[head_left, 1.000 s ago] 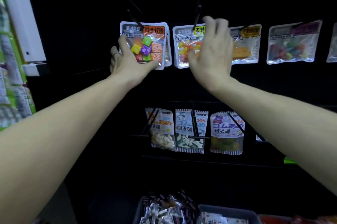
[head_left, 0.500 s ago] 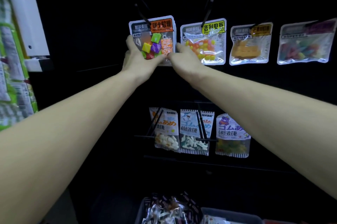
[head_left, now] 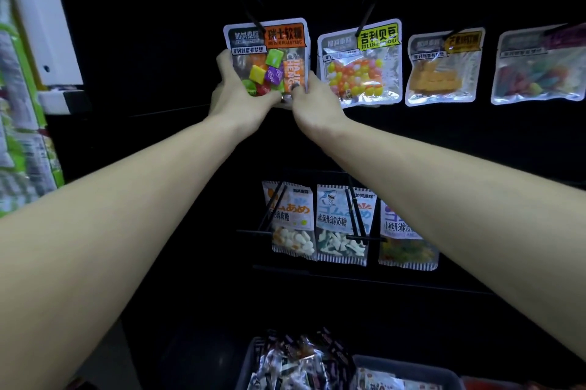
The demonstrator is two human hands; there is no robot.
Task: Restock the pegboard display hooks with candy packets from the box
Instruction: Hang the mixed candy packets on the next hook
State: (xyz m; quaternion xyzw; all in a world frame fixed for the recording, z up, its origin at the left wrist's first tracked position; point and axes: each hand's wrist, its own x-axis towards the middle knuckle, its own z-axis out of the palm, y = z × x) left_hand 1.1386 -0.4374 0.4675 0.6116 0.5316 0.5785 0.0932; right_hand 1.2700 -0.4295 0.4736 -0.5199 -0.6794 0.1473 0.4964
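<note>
An orange-labelled packet of coloured square candies [head_left: 276, 50] hangs at the front of a black peg hook [head_left: 250, 12] on the dark pegboard. My left hand [head_left: 241, 94] grips its lower left corner, thumb across the front. My right hand [head_left: 314, 98] pinches its lower right corner. More packets seem stacked behind it. At the bottom edge a dark box [head_left: 409, 367] holds several wrapped candy packets [head_left: 295, 361].
To the right hang a yellow-labelled jelly bean packet [head_left: 361, 66], an orange candy packet [head_left: 442, 69] and a purple-labelled one [head_left: 539, 66]. A lower row holds three gummy packets [head_left: 342, 224] on hooks. A white post [head_left: 41, 15] and green packaging [head_left: 22, 123] stand at the left.
My right hand has come down from the jelly bean packet's hook and across to the orange-labelled packet's lower right corner. My left hand has kept its hold. The view has shifted closer.
</note>
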